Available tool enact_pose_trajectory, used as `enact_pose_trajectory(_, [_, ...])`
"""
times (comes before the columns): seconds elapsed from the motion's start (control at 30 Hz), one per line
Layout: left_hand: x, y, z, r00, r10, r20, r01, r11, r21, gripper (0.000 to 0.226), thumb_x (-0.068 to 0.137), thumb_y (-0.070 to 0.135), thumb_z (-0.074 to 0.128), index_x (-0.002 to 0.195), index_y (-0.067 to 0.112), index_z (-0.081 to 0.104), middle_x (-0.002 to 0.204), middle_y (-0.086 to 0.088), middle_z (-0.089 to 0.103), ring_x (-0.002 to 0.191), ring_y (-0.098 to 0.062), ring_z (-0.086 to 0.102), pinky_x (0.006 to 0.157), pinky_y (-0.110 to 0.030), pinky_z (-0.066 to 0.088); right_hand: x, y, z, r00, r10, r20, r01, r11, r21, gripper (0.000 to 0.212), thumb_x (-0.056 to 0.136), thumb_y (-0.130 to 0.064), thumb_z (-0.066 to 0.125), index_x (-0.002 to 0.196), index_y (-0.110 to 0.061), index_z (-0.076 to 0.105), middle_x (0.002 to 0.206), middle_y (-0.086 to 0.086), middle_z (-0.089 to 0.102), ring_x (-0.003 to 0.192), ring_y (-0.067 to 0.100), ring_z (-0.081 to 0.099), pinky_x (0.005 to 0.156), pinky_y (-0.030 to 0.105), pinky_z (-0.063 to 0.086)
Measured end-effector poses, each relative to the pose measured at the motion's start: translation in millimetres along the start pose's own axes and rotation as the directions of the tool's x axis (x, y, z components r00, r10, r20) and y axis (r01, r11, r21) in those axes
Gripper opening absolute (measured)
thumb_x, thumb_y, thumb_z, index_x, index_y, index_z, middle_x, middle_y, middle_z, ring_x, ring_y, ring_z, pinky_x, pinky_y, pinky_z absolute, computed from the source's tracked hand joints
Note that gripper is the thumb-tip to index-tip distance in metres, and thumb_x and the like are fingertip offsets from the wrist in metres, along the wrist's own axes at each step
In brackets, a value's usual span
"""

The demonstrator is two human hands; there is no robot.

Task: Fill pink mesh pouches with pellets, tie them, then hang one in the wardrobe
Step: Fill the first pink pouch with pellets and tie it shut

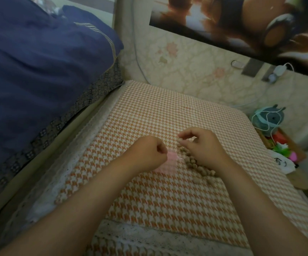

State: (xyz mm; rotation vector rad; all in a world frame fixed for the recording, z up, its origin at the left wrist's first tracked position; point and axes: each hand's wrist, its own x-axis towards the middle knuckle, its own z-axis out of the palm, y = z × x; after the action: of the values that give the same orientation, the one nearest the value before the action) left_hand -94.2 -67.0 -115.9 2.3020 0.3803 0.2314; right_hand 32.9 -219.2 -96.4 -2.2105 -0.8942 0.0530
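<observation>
Forearms near; left grip (pixel 149 150) pinches pink pouch (pixel 171 159) mid-surface (pixel 168 204), right grip (pixel 203 145) pinches pellets (pixel 193 164) from the pile just right. Filling step; next move needs pouch mouth held open

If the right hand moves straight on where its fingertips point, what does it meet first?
Probably the pellets, just below the fingertips of the right hand; depth is unclear.

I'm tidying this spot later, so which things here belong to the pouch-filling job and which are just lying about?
In use: pink mesh pouch, gripped by the left hand; pellets, the right hand pinching some.
Lying about: blue quilt, wall poster, white charger, blue plush toy.
</observation>
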Motion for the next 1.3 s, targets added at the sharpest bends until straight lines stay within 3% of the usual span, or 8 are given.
enact_pose_trajectory(0.2, [-10, 16, 11, 0.993, 0.082, 0.086, -0.082, 0.997, 0.001, 0.017, 0.084, 0.021, 0.061, 0.099, 0.021, 0.069, 0.090, 0.004, 0.068, 0.079, -0.011, 0.063, 0.069, -0.028, 0.054, -34, -23, -13, 0.991, -0.086, 0.107, 0.085, 0.996, 0.016, 0.011, 0.081, -0.024, 0.083, 0.084, -0.031, 0.076, 0.080, -0.020, 0.073, 0.055, -0.002, 0.058, 0.057, 0.014, 0.046])
enact_pose_trajectory(0.47, [-13, 23, 18, 0.995, 0.080, 0.064, -0.081, 0.997, 0.014, 0.017, 0.086, 0.024, 0.059, 0.094, 0.016, 0.073, 0.088, -0.003, 0.071, 0.079, -0.018, 0.065, 0.074, -0.036, 0.057, -49, -15, -14, 0.981, -0.109, 0.162, 0.150, 0.951, -0.269, 0.010, 0.088, -0.037, 0.074, 0.098, -0.039, 0.075, 0.104, -0.018, 0.063, 0.078, -0.008, 0.055, 0.073, 0.017, 0.044])
enact_pose_trajectory(0.63, [-11, 25, 19, 0.997, 0.071, 0.031, -0.073, 0.996, 0.047, 0.027, 0.092, 0.029, 0.056, 0.081, 0.009, 0.071, 0.075, -0.010, 0.069, 0.070, -0.026, 0.063, 0.066, -0.037, 0.053, -54, 3, -23, 0.997, -0.008, 0.078, 0.026, 0.972, -0.232, 0.013, 0.093, -0.022, 0.070, 0.101, -0.031, 0.074, 0.100, -0.022, 0.062, 0.080, -0.015, 0.058, 0.068, 0.007, 0.041])
enact_pose_trajectory(0.73, [-9, 30, 22, 0.997, 0.082, 0.001, -0.082, 0.994, 0.072, 0.039, 0.094, 0.035, 0.055, 0.075, 0.003, 0.067, 0.070, -0.016, 0.067, 0.067, -0.028, 0.062, 0.063, -0.037, 0.050, -63, 20, -26, 0.991, 0.095, 0.092, -0.064, 0.954, -0.294, 0.012, 0.091, -0.025, 0.072, 0.102, -0.029, 0.077, 0.103, -0.018, 0.069, 0.094, 0.001, 0.064, 0.084, 0.021, 0.051])
enact_pose_trajectory(0.9, [-6, 36, 28, 0.994, 0.102, 0.033, -0.104, 0.993, 0.049, 0.025, 0.089, 0.022, 0.054, 0.083, 0.005, 0.070, 0.079, -0.016, 0.070, 0.071, -0.026, 0.065, 0.066, -0.040, 0.056, -75, 43, -16, 0.948, 0.257, 0.189, -0.151, 0.883, -0.443, 0.023, 0.091, -0.032, 0.071, 0.113, -0.027, 0.075, 0.114, -0.009, 0.072, 0.102, 0.011, 0.065, 0.090, 0.030, 0.052])
enact_pose_trajectory(1.0, [-6, 32, 28, 0.991, 0.109, 0.081, -0.111, 0.994, 0.017, 0.021, 0.089, 0.018, 0.053, 0.091, 0.006, 0.070, 0.087, -0.013, 0.069, 0.076, -0.025, 0.065, 0.070, -0.043, 0.058, -74, 47, -11, 0.950, 0.239, 0.200, -0.118, 0.870, -0.480, 0.018, 0.090, -0.032, 0.071, 0.105, -0.024, 0.075, 0.100, -0.008, 0.069, 0.087, 0.009, 0.058, 0.076, 0.024, 0.043])
enact_pose_trajectory(1.13, [-3, 30, 26, 0.983, 0.115, 0.143, -0.116, 0.993, -0.003, 0.024, 0.089, 0.014, 0.059, 0.108, 0.013, 0.071, 0.111, 0.000, 0.066, 0.095, -0.013, 0.061, 0.081, -0.028, 0.053, -65, 47, -8, 0.957, 0.220, 0.189, -0.101, 0.864, -0.493, 0.009, 0.086, -0.035, 0.074, 0.082, -0.032, 0.066, 0.076, -0.013, 0.059, 0.077, 0.012, 0.058, 0.068, 0.029, 0.044])
enact_pose_trajectory(1.3, [2, 36, 28, 0.982, 0.125, 0.141, -0.129, 0.991, 0.019, 0.032, 0.087, 0.016, 0.060, 0.118, 0.015, 0.069, 0.125, -0.002, 0.065, 0.102, -0.016, 0.064, 0.088, -0.034, 0.055, -54, 47, -26, 0.985, 0.171, -0.028, -0.172, 0.938, -0.302, 0.011, 0.086, -0.030, 0.076, 0.096, -0.028, 0.077, 0.090, -0.012, 0.072, 0.086, 0.006, 0.065, 0.085, 0.036, 0.056])
